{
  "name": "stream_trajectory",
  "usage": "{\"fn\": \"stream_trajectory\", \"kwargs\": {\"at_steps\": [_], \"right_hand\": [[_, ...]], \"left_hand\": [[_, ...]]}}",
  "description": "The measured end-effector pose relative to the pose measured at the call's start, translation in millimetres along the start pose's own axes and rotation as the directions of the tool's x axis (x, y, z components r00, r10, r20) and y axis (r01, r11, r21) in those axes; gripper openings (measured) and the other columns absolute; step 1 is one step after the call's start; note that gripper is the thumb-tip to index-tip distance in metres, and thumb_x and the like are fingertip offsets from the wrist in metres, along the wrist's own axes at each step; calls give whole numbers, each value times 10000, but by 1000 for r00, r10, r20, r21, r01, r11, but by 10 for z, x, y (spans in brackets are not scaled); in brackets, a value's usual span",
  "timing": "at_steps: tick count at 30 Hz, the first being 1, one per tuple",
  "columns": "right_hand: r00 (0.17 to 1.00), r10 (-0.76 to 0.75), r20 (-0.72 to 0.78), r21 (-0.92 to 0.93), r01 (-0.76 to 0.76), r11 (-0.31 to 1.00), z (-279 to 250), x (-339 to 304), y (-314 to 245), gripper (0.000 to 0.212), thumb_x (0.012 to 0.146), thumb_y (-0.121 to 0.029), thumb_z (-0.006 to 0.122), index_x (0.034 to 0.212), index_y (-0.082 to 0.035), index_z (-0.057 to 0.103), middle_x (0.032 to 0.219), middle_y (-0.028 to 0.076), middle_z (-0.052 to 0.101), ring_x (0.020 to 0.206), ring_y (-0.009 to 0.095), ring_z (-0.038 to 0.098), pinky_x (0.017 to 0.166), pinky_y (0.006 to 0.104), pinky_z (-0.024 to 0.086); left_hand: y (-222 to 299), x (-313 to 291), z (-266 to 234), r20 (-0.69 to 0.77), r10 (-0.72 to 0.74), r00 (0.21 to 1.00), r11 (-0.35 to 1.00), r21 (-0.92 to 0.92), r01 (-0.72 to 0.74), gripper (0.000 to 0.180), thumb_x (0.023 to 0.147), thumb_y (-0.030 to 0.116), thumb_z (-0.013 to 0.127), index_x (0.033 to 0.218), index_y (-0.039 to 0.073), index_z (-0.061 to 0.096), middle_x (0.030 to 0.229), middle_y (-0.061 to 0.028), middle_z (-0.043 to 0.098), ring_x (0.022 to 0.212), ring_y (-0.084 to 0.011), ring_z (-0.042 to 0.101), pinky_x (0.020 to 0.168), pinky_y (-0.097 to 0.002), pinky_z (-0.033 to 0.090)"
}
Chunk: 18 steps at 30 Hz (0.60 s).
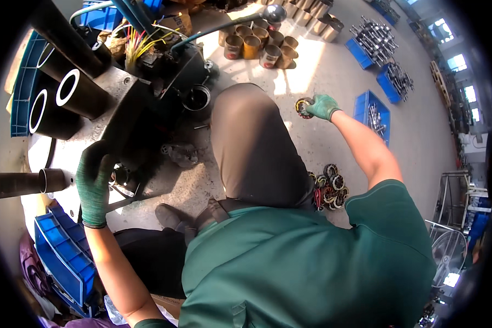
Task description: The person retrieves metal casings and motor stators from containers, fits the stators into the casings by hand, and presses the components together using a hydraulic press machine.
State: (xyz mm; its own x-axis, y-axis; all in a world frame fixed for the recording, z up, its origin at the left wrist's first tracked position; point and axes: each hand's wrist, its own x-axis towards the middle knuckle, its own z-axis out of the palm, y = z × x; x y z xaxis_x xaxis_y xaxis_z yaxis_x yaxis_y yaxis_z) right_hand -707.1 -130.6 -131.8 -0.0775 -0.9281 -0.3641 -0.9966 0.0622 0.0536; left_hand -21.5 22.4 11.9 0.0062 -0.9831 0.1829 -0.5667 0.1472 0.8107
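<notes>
My right hand [324,106], in a green glove, is stretched out over the floor on the right. Its fingers are closed on a ring-shaped part [302,107], dark with a yellowish band, perhaps a wound motor core. At the left, my left hand [93,183], also in a green glove, is at the edge of the metal worktable [101,117]. Its thumb stands apart from the fingers, which are dark in shadow, and I see nothing held in it. Thick dark metal tubes [81,97] with bright rims stand on the worktable beyond that hand.
Similar rings [333,188] lie piled on the floor by my right thigh. Blue bins [387,112] of metal shafts stand farther right. Several short metal cylinders [251,46] stand ahead. Coloured wires [138,46] and a ball-ended lever [274,13] rise beyond the worktable. Blue bins [65,251] sit at lower left.
</notes>
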Motion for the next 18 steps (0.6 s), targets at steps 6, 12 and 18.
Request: {"fn": "stream_trajectory", "kwargs": {"at_steps": [6,12,18], "right_hand": [[902,384,199,192,-420,887,1958,-1308,1470,639,797,-600,680,1006,-8,805,1124,329,743,1102,455,721,962,507,558],[599,631,493,561,-773,296,2726,-2484,1608,408,833,-421,742,979,-42,783,813,156,748,630,275,683,609,425,576],[523,562,641,608,-792,44,2772,-2549,1264,415,857,-447,753,979,-50,759,779,145,692,620,305,658,620,458,588]], "left_hand": [[108,-97,250,187,-170,968,981,123,148,310,1051,83,663,1345,-15,644,1153,-99,719,991,-160,686,899,-316,561],[-241,-165,452,301,-171,938,965,245,97,284,992,45,673,1273,8,683,1118,-137,715,989,-241,705,882,-353,559],[-364,-198,583,405,-149,902,938,348,-2,250,934,56,655,1177,25,705,1027,-169,700,928,-315,694,840,-403,551]]}}
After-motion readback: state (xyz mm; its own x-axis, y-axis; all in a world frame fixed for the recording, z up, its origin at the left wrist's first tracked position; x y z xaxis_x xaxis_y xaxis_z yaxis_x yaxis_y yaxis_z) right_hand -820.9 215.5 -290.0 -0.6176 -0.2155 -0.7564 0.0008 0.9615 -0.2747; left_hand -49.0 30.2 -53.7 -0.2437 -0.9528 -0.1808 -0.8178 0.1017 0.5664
